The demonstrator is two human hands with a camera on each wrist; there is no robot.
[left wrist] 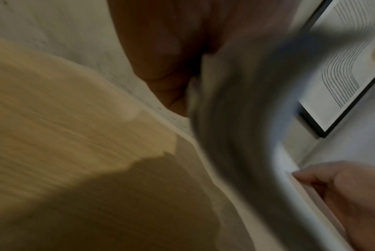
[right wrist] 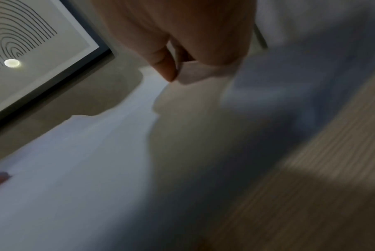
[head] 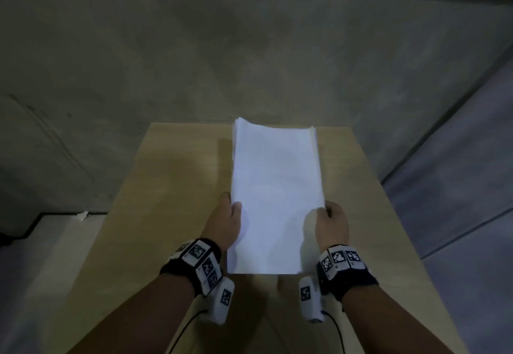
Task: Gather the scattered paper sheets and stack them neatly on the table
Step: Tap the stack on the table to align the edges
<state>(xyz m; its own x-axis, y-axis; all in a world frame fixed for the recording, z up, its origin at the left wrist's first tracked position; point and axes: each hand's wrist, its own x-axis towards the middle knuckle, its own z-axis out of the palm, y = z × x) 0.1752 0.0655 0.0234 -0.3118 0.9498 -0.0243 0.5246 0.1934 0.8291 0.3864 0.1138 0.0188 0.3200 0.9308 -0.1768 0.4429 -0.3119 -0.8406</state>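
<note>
Both hands, left hand and right hand, pinch the paper stack by its side edges; beyond the fingers the unsupported sheets could fan or slip askew above the table.

The stack of plain white rectangular paper sheets carries no print and takes a faint blue tint. Under it, the light tan wooden table top shows fine straight grain lines. The concrete wall is mottled grey-green, the floor at the right a cooler grey. Black fabric wrist bands bear white square tags with black pixel patterns. The black-framed wall print shows thin dark nested arches on off-white, with one pale round spot.
</note>
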